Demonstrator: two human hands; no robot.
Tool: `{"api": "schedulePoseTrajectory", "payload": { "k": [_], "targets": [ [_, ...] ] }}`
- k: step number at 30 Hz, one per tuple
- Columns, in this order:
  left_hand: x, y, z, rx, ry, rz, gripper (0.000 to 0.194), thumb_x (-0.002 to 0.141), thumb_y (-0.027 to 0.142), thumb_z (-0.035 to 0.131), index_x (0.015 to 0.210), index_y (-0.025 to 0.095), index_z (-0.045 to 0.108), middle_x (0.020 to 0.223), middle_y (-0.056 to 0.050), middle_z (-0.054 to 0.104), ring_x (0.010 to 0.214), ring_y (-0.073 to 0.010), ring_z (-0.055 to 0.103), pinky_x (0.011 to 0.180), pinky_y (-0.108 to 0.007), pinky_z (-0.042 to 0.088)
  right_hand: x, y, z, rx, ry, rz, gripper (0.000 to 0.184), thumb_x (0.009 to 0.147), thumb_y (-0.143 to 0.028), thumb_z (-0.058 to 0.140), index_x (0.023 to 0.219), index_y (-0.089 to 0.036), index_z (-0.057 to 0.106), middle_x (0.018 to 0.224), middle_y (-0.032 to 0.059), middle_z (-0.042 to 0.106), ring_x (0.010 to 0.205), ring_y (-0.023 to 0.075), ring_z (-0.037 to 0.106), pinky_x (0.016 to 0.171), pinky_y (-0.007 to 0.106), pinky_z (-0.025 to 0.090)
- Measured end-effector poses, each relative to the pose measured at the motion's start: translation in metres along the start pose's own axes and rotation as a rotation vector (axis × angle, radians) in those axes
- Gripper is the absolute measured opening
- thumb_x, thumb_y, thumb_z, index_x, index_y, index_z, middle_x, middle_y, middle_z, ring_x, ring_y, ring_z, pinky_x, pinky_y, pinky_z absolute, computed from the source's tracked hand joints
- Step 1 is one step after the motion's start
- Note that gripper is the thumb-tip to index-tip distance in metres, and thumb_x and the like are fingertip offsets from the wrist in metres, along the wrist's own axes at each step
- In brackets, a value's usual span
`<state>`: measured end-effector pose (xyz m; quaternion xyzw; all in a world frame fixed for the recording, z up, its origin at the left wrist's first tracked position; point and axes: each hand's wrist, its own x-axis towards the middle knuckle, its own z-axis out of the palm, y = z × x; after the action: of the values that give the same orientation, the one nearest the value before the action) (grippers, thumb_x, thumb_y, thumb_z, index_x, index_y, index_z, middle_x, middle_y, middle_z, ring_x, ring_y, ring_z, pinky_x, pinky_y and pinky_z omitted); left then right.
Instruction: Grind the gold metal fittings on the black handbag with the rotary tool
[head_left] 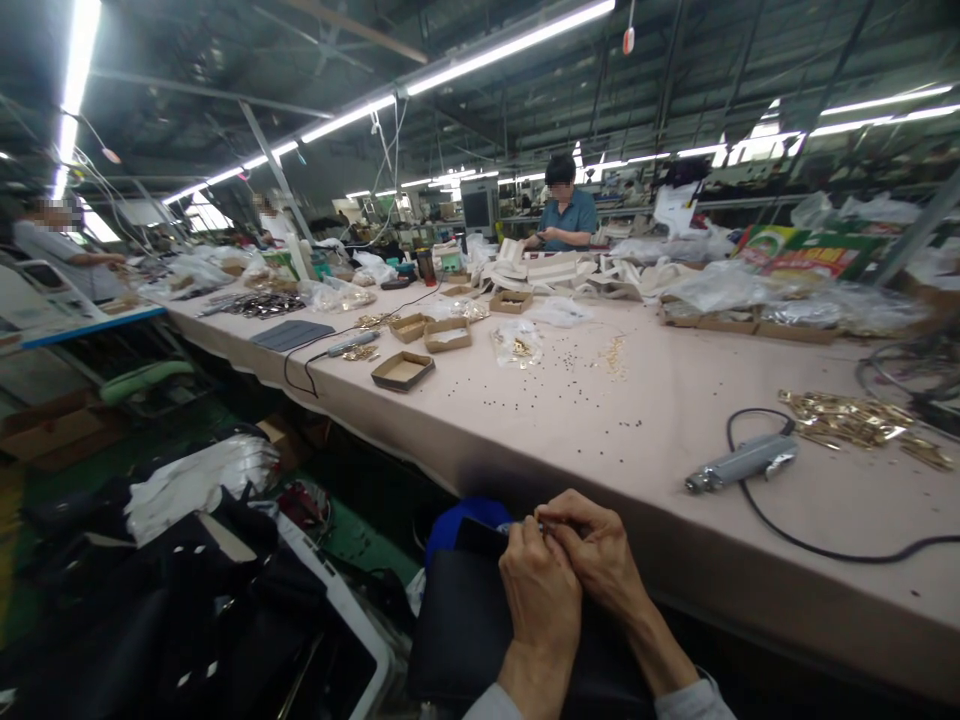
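Pale cloth covers a long table running across the workshop. Just before its near edge, a black piece lies beneath both hands. Grey-cuffed forearms come up from below: the left nearly upright, the right slanting up and leftward. The left hand curls inward, its back showing; the right hand bends over against it, thumb and forefinger drawn narrow. Their fingertips meet around a small part, too covered to identify. On the table rests a screwdriver, near gold pieces.
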<state>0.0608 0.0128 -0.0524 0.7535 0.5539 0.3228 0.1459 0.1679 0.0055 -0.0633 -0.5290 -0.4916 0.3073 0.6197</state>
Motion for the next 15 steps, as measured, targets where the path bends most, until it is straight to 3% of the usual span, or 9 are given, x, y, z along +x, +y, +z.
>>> {"api": "schedulePoseTrajectory", "payload": {
  "k": [6,12,15],
  "targets": [
    [0.001,-0.001,-0.001,-0.065,0.051,-0.028,0.026,0.091,0.004,0.049,0.095,0.01,0.074,0.082,-0.013,0.07,0.075,-0.0285,0.07,0.067,-0.037,0.05,0.007,-0.004,-0.008,0.057,-0.096,0.064,0.013,0.091,-0.028,0.073,0.097,-0.021,0.082,0.091,0.0051,0.07,0.085,0.0203,0.068,0.077,0.03,0.052],
    [-0.003,0.001,-0.007,-0.145,0.104,0.011,0.024,0.092,0.004,0.051,0.092,0.012,0.074,0.08,-0.011,0.069,0.074,-0.0258,0.069,0.066,-0.036,0.047,0.035,-0.023,-0.031,0.093,-0.515,0.108,0.029,0.092,-0.045,0.074,0.105,-0.02,0.083,0.092,0.005,0.066,0.081,0.0188,0.062,0.075,0.031,0.049],
    [-0.004,0.005,-0.008,-0.137,0.127,0.012,0.024,0.091,0.004,0.052,0.093,0.012,0.074,0.08,-0.011,0.07,0.074,-0.0264,0.069,0.067,-0.036,0.047,0.044,-0.026,-0.034,0.125,-0.604,0.126,0.033,0.091,-0.048,0.075,0.102,-0.018,0.082,0.094,0.0055,0.066,0.079,0.0183,0.061,0.073,0.03,0.048]
  ]
}}
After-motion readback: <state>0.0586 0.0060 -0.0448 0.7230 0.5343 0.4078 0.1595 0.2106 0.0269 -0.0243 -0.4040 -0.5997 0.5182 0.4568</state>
